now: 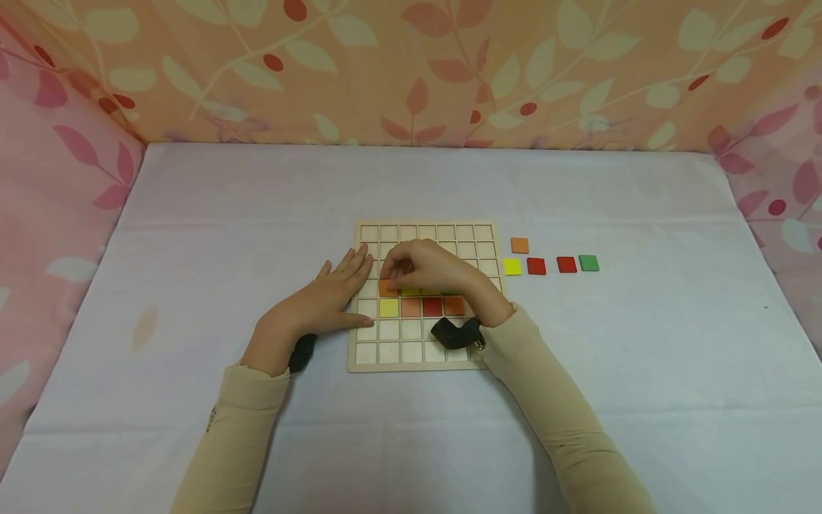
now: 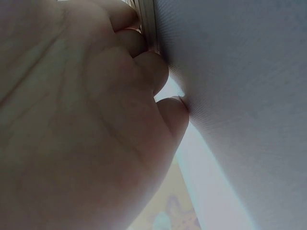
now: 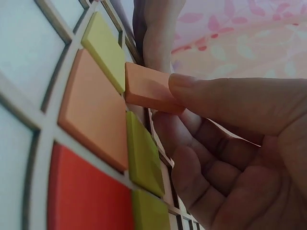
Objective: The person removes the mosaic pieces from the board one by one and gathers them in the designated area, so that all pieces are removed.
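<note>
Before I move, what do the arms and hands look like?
The left sleeve and right sleeve are beige; a small dark marking sits near the left cuff. Black devices show by the ungloved left hand and ungloved right hand, the right device curved.

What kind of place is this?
Probably a little tabletop play spot: a white-covered table with leaf-patterned backdrops behind it and at both sides, and a gridded board with colored squares on it and beside it.

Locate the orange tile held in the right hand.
In the head view, the orange tile is pinched by the right hand at the left side of the board, just beyond a yellow tile and near the left hand.
</note>
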Tool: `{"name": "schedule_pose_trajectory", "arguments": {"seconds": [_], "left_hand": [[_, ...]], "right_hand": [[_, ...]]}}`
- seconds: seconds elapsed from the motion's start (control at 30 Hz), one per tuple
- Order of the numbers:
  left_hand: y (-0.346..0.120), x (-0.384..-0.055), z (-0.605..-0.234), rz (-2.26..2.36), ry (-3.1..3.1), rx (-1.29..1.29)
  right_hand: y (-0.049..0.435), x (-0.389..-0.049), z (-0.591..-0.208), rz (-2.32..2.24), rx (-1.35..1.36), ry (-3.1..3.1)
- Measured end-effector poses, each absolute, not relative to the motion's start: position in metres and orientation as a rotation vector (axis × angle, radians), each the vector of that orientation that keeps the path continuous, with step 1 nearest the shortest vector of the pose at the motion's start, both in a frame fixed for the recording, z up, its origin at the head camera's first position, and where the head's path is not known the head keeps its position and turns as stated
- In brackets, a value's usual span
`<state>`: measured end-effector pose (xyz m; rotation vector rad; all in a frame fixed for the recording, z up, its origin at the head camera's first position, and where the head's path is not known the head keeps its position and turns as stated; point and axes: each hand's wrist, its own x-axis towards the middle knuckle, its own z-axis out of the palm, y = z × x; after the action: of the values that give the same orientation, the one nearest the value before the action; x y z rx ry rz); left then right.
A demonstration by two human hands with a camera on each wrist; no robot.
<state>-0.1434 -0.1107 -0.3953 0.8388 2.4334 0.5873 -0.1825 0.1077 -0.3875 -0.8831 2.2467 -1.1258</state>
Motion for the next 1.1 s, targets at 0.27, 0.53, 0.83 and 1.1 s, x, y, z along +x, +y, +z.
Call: {"name": "schedule_pose_trajectory", "arguments": {"seconds": [0.27, 0.53, 0.83, 1.1], "left_hand": [[-0.111, -0.144, -0.398, 0.591, 2.436, 0.837], [-0.111, -0.144, -0.397, 0.591, 2.431, 0.841], [-0.109, -0.142, -0.394, 0.613, 2.42, 0.836], [-0.11, -0.141, -0.394, 0.603, 2.435, 0.833]], "right_hand": [[0.108, -0.182, -0.388, -1.122, -0.888, 2.247], [0.11, -0.183, -0.389, -1.157, -0.873, 2.238], [0.12, -0.183, -0.392, -1.256, -0.793, 2.159], [0.13, -0.183, -0.39, -1.314, -0.765, 2.101]]}}
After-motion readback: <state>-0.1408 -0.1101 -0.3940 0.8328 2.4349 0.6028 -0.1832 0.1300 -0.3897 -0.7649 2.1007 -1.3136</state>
